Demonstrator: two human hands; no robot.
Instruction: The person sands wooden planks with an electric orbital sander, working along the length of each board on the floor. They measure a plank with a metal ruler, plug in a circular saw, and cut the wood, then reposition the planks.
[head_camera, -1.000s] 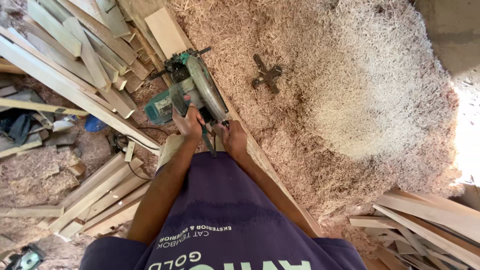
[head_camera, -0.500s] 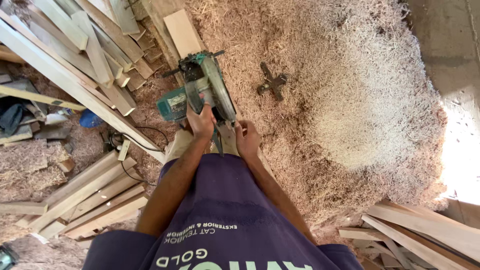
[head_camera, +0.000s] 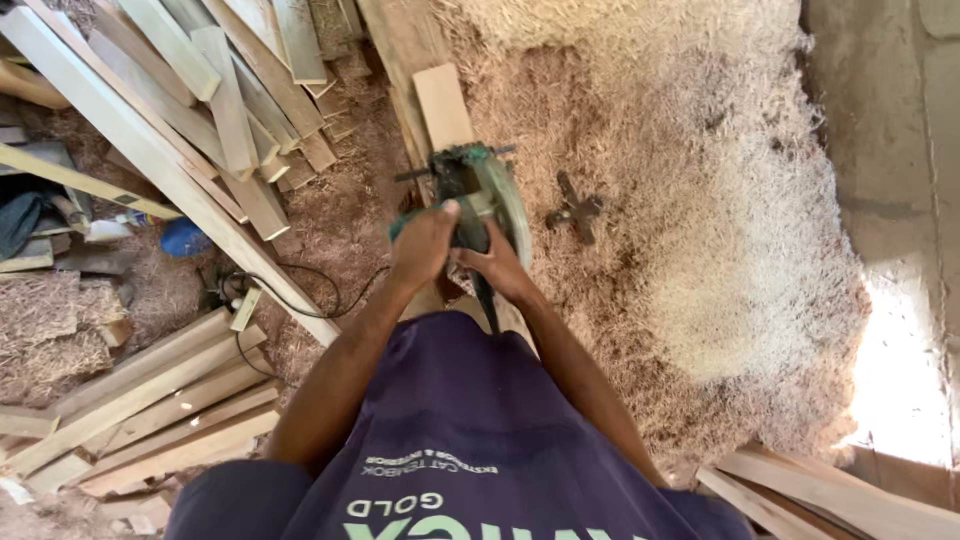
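On sawdust floor (head_camera: 700, 200) | planks (head_camera: 180, 130) left | hands (head_camera: 425, 245) grip circular saw (head_camera: 485, 190)

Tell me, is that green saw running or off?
Cannot tell. Both hands, left and right, grip the saw on the plank; no spinning or flying dust shows.

Circular saw (head_camera: 480, 195): green plastic body, dull metal guard. Board (head_camera: 443, 105) beneath: bare, matt, sawn wood. Sawdust (head_camera: 700, 230): coarse, fibrous, dry.
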